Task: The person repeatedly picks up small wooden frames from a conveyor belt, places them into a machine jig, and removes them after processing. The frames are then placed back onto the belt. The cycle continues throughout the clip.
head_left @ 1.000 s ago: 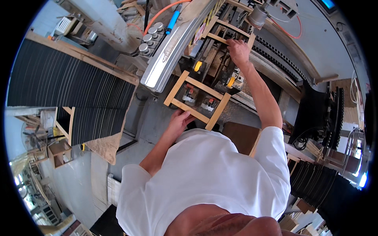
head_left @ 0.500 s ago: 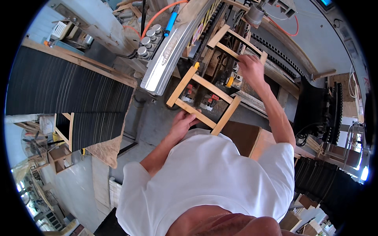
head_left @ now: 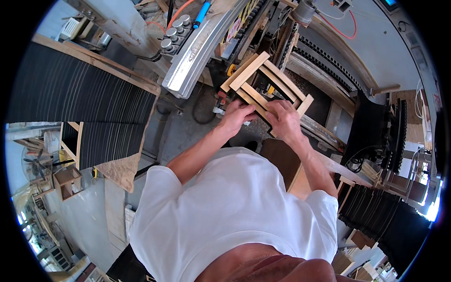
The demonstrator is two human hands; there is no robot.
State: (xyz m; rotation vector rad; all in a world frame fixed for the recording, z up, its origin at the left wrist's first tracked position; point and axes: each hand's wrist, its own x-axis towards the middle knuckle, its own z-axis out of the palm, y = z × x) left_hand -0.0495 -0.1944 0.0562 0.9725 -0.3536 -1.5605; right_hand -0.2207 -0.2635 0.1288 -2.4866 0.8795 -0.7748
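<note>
Two light wooden frames lie one over the other in front of me, slightly offset. The upper wooden frame shows its end pieces and rails; of the lower wooden frame, mostly the left end and parts of the rails peek out. My left hand grips the near side of the pair, thumb on top and fingers partly hidden beneath. My right hand is closed on the upper frame's near rail, close to its right end. Both hands sit close together.
Beyond the frames stands a machine with a pale metal beam, round silver knobs and a blue air blow gun or pen-like tool. Tall stacks of dark-edged frames rise at left. A brown box is near my waist.
My right hand has brought the farther frame toward me and onto the other one. My left hand has moved forward and right with its frame.
</note>
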